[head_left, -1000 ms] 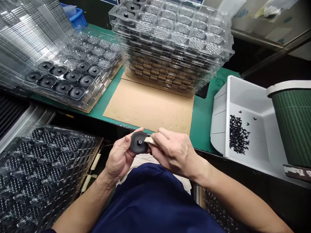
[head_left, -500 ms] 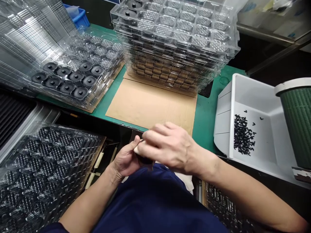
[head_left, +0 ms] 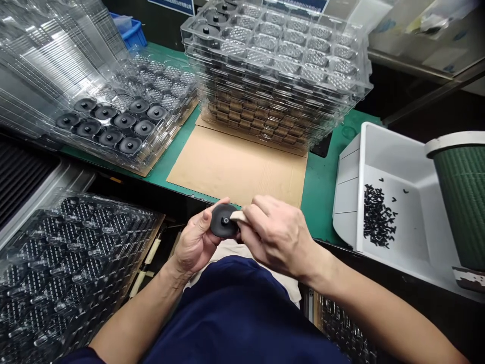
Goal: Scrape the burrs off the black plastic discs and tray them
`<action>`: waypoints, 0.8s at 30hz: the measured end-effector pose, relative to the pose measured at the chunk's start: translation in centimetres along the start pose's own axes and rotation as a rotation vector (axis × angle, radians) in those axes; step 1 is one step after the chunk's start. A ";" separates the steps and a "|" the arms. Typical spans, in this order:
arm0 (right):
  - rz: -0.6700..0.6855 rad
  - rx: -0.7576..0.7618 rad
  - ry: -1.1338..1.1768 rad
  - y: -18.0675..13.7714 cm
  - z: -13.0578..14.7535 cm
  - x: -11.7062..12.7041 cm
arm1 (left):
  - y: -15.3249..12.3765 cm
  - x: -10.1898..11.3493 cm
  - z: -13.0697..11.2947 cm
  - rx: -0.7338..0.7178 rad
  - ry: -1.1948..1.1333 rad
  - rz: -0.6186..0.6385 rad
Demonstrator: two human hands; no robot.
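Observation:
A round black disc (head_left: 218, 227) with a short hollow stem at its centre faces up in front of my body. My left hand (head_left: 194, 246) grips it by the left edge, thumb near the rim and fingers behind. Closed at the disc's right side is my right hand (head_left: 278, 233). A small pale, cloth-like piece (head_left: 238, 217) sticks out from its fingertips and lies against the disc face beside the stem. Whether it is a cloth or a finger cover, I cannot tell. The fingers of my right hand hide the disc's right edge.
Similar black discs sit in a clear tray (head_left: 146, 161) at the left. Stacked clear trays (head_left: 276, 76) stand behind a cardboard sheet (head_left: 235, 162). A grey-white bin (head_left: 424, 222) at right holds small black pieces (head_left: 379, 217), beside a green cylinder (head_left: 464, 202). More filled trays (head_left: 76, 253) lie lower left.
My right hand has shifted right and off the disc, so the disc's face and stem now show. The disc has turned to face up; my left hand still holds it.

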State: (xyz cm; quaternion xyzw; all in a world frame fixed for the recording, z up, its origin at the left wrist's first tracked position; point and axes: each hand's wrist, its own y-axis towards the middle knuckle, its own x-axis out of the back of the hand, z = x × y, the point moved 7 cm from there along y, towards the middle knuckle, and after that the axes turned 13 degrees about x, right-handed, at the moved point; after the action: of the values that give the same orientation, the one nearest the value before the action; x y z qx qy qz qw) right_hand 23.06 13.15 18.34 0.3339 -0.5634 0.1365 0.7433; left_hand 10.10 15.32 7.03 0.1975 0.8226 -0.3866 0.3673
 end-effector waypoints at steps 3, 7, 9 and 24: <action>0.046 0.099 -0.062 0.7 0.2 0.1 | 0.3 -0.5 1.4 0.151 0.068 0.089; 0.078 0.358 -0.003 2.1 1.8 0.5 | 0.2 -0.8 2.7 0.319 -0.007 0.136; 0.038 0.387 0.003 2.4 2.1 0.7 | 0.0 -0.7 2.5 0.303 -0.053 0.120; -0.141 -0.075 0.215 2.0 1.4 0.7 | -2.5 -0.7 -3.9 -0.343 0.111 -0.081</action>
State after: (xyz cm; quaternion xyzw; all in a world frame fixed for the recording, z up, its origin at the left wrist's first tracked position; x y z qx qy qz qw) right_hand 21.03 13.61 19.87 0.3279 -0.4605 0.0978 0.8190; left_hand 7.27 16.74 10.51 0.1196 0.9029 -0.2435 0.3335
